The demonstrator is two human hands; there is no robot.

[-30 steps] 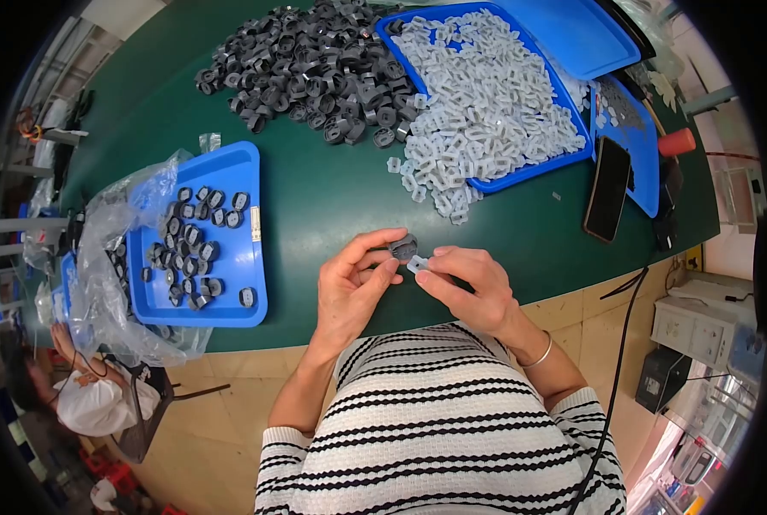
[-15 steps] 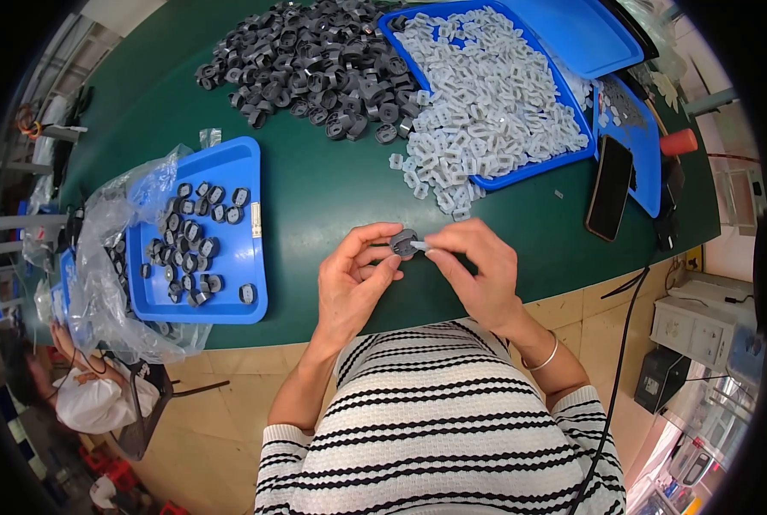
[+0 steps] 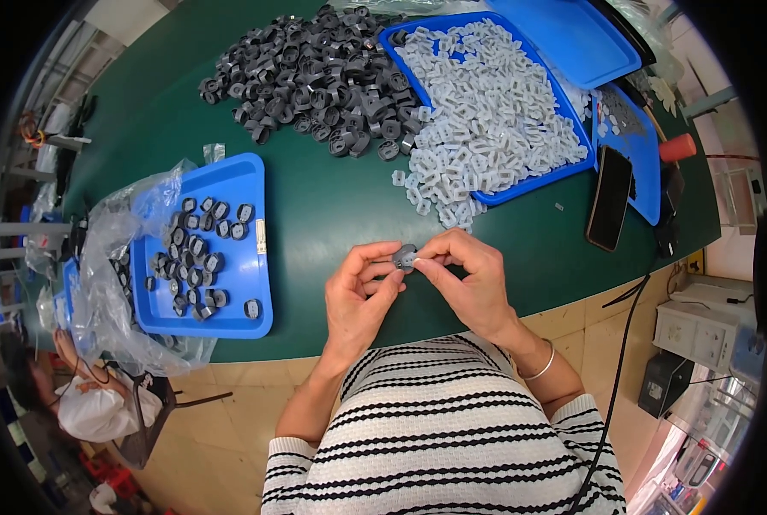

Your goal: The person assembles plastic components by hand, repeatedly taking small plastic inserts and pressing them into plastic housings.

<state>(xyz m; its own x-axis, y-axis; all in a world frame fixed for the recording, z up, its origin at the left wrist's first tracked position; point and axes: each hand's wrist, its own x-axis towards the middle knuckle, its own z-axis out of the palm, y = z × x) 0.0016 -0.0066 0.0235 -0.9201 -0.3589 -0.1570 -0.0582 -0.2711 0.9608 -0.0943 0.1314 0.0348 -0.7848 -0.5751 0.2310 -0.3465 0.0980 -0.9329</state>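
Between thumb and fingers, my left hand holds a dark grey round plastic part just above the table's near edge. My right hand pinches a small whitish plastic piece against the face of that part. My right fingertips cover some of the piece, so I cannot tell how deep it sits. Left of my hands lies a blue tray with several dark round parts in it, some showing pale centres. Farther off is a heap of dark round parts, beside a pile of whitish plastic pieces.
The whitish pile spills over a blue tray onto the green table. At the right lie a black phone, more blue trays and a red cylinder. Clear plastic bagging drapes the left tray. Another person sits at far left.
The whitish piece, sticking out sideways before, now lies against the round part's face. My right fingers have closed in toward my left hand. The whole view has shifted slightly.
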